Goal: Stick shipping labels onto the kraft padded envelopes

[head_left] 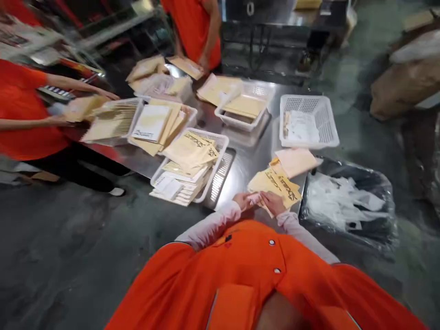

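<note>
My left hand [243, 200] and my right hand [273, 203] come close together at the table's near edge. Between them is a small pinkish-white packet or slip [255, 198], with the fingers of both hands closed on it; its exact kind is too blurred to tell. Yellow envelopes [280, 184] with dark lettering lie just beyond my right hand. On top of their far side rests a pale pink envelope [296, 162]. To the left of my hands stands a white basket [222, 145] packed with yellow and white envelopes.
A white basket [326, 121] with white slips stands at the right. Beside the table, a black-lined bin [383, 183] holds white scraps. More envelope baskets [264, 94] line the steel table [242, 158]. One co-worker [24, 110] holds envelopes at left; another person [195, 27] works at the far side.
</note>
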{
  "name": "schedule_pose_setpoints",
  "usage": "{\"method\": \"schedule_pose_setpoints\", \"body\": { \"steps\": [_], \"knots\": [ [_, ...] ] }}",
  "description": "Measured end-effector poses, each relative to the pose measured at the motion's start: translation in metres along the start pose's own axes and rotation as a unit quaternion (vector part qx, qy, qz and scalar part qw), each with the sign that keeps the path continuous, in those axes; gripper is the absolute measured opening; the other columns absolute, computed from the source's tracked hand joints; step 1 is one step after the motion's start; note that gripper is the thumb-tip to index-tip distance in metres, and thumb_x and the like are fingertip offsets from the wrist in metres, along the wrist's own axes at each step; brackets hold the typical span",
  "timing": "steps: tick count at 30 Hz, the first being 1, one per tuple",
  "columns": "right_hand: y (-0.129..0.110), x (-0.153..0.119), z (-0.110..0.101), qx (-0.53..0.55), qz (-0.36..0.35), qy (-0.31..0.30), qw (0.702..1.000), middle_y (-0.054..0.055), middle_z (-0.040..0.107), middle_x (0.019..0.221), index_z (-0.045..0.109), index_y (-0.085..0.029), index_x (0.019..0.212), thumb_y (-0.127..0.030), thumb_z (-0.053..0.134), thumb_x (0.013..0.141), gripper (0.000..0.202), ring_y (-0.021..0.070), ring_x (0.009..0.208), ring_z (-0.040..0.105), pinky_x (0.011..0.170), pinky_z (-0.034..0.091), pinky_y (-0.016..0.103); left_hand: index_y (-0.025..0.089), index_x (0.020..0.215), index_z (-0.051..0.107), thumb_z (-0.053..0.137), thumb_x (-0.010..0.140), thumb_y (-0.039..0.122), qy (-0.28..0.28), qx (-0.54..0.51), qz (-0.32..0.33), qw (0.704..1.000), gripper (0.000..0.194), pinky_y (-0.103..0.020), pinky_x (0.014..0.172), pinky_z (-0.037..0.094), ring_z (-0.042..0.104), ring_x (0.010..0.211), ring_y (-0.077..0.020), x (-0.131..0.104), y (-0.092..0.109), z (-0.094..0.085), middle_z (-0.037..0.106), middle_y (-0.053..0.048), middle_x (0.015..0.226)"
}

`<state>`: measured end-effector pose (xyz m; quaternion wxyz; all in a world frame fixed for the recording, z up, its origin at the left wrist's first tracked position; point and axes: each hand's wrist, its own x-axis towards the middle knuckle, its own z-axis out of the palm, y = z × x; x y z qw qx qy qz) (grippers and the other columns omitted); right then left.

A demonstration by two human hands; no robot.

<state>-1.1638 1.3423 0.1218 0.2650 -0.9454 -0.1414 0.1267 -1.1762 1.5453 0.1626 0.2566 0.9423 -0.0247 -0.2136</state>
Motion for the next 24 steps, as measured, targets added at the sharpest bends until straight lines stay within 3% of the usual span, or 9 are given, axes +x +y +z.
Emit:
{"method": "schedule_pose_setpoints", "body": {
  "steps": [3,6,9,11,14,16,19,22,24],
  "knots": [
    [-0.004,0.005,0.000,-0.021,-0.018,-0.034,0.999,0.017,0.078,0.113,0.079,-0.014,0.129,-0.025,0.049,0.109,0.038,0.0245,0.107,0.071,0.097,0.052,0.031,0.009,0.138,0.069,0.058,0.105,0.022,-0.064,-0.059,-0.017,0.996,0.037,-0.028,0.088,0.059,0.075,0.105,-0.0222,0.003,0.002,0.020,0.079,-0.011,0.119],
    [-0.007,0.008,0.009,-0.027,-0.036,-0.055,0.997,0.012,0.077,0.112,0.077,-0.013,0.131,-0.027,0.050,0.113,0.036,0.0182,0.103,0.066,0.093,0.046,0.025,0.005,0.161,0.045,0.078,0.093,0.033,-0.012,-0.030,-0.029,0.999,0.081,-0.037,0.111,0.053,0.064,0.134,-0.0321,0.012,0.006,0.028,0.063,-0.022,0.150],
    [-0.015,0.007,0.014,-0.031,-0.048,-0.049,0.997,0.008,0.076,0.111,0.078,-0.014,0.128,-0.029,0.048,0.115,0.036,0.0149,0.100,0.063,0.089,0.042,0.021,0.001,0.170,0.021,0.089,0.079,0.030,0.018,0.014,-0.040,0.999,0.117,-0.036,0.115,0.050,0.057,0.145,-0.0364,0.013,0.009,0.020,0.048,-0.029,0.162],
    [-0.021,0.008,0.012,-0.042,-0.042,-0.028,0.998,0.008,0.075,0.110,0.078,-0.010,0.125,-0.030,0.044,0.116,0.040,0.0139,0.097,0.062,0.085,0.040,0.021,0.002,0.171,0.016,0.088,0.081,0.031,-0.008,0.016,-0.047,0.999,0.119,-0.036,0.109,0.053,0.063,0.138,-0.0356,0.007,0.008,0.010,0.057,-0.026,0.155],
    [-0.027,0.013,0.004,-0.060,-0.035,-0.007,0.998,0.010,0.075,0.108,0.078,-0.008,0.125,-0.029,0.042,0.117,0.042,0.0135,0.095,0.061,0.082,0.037,0.021,0.006,0.171,0.015,0.078,0.094,0.034,-0.024,0.034,-0.056,0.998,0.103,-0.037,0.101,0.055,0.070,0.124,-0.0337,-0.005,0.003,-0.002,0.071,-0.018,0.139],
    [-0.033,0.016,-0.001,-0.067,-0.055,-0.020,0.996,0.009,0.075,0.107,0.078,-0.011,0.128,-0.029,0.046,0.116,0.039,0.0141,0.096,0.061,0.079,0.036,0.021,0.008,0.171,0.015,0.071,0.099,0.029,-0.018,0.060,-0.060,0.996,0.094,-0.038,0.101,0.054,0.071,0.122,-0.0331,-0.011,0.002,-0.005,0.072,-0.016,0.137],
    [-0.045,0.016,-0.003,-0.076,-0.099,-0.062,0.990,0.007,0.076,0.105,0.080,-0.015,0.127,-0.027,0.054,0.113,0.032,0.0132,0.092,0.060,0.075,0.033,0.021,0.003,0.171,0.004,0.074,0.097,0.025,-0.008,0.050,-0.081,0.995,0.105,-0.040,0.098,0.055,0.072,0.119,-0.0349,-0.013,0.005,-0.006,0.073,-0.019,0.132],
    [-0.056,0.013,-0.002,-0.085,-0.119,-0.087,0.985,0.005,0.076,0.103,0.081,-0.015,0.123,-0.026,0.053,0.113,0.032,0.0115,0.088,0.056,0.074,0.029,0.021,-0.001,0.170,-0.005,0.082,0.088,0.023,0.024,0.018,-0.089,0.996,0.121,-0.042,0.098,0.056,0.069,0.124,-0.0386,-0.009,0.006,-0.005,0.052,-0.028,0.158],
    [-0.061,0.012,-0.001,-0.088,-0.117,-0.090,0.985,0.005,0.076,0.102,0.081,-0.013,0.122,-0.028,0.049,0.114,0.036,0.0109,0.087,0.055,0.074,0.027,0.021,0.001,0.170,-0.006,0.088,0.080,0.023,0.045,0.000,-0.080,0.996,0.132,-0.044,0.101,0.056,0.065,0.131,-0.0422,-0.006,0.005,-0.004,0.010,-0.032,0.177]
  ]
}}
